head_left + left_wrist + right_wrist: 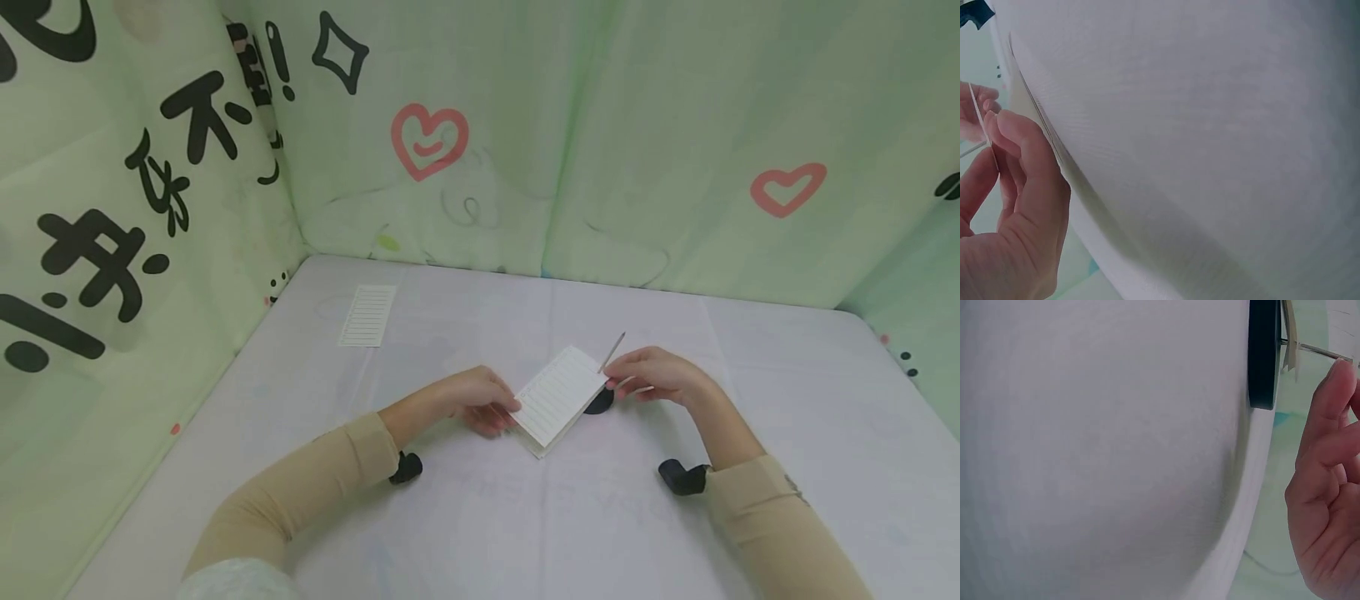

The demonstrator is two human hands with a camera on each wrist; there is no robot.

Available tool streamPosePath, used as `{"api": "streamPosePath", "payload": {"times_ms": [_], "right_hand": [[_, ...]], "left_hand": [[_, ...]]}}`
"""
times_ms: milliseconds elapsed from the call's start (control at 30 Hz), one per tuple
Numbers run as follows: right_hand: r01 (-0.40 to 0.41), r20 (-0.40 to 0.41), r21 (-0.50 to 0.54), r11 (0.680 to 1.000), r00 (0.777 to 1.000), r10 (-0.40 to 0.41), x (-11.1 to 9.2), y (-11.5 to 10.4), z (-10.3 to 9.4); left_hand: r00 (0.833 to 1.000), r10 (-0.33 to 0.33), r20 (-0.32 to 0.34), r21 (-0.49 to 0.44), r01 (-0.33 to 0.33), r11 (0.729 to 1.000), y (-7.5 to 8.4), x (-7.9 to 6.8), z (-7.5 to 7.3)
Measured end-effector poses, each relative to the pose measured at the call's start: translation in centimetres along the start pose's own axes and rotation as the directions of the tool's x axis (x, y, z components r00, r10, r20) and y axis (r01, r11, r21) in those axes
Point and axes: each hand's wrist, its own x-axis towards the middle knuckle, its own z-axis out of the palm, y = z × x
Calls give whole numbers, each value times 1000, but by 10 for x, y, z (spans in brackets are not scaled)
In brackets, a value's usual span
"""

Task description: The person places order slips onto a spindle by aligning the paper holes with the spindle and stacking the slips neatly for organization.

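Note:
In the head view, my left hand (483, 402) pinches the left edge of a white lined paper sheet (558, 396), thumb on top. My right hand (660, 375) grips the sheet's right corner, fingertips close beside the upright metal rod of a paper spike (612, 352). The spike's round black base (600, 402) shows partly from under the sheet. In the right wrist view, papers (1291, 337) are threaded on the rod (1319, 350) above the base, and the right fingertips are near its tip. The left wrist view shows the sheet edge-on between left thumb and fingers.
Another lined sheet (367, 315) lies flat toward the back left of the white-covered table (450, 533). Pale green printed curtains (660, 125) stand along the back and sides. A black wrist camera (682, 477) juts from under the right cuff, another under the left.

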Motion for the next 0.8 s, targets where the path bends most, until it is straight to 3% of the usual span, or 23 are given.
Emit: {"api": "streamPosePath", "payload": {"times_ms": [433,800], "right_hand": [[-38,-29,-115,993,999,35,11,5,2],[-64,-70,-186,980,996,52,14,5,9]], "left_hand": [[997,-81,20,1,81,997,-2,5,-1],[994,-108,23,53,106,993,-7,13,-3]]}}
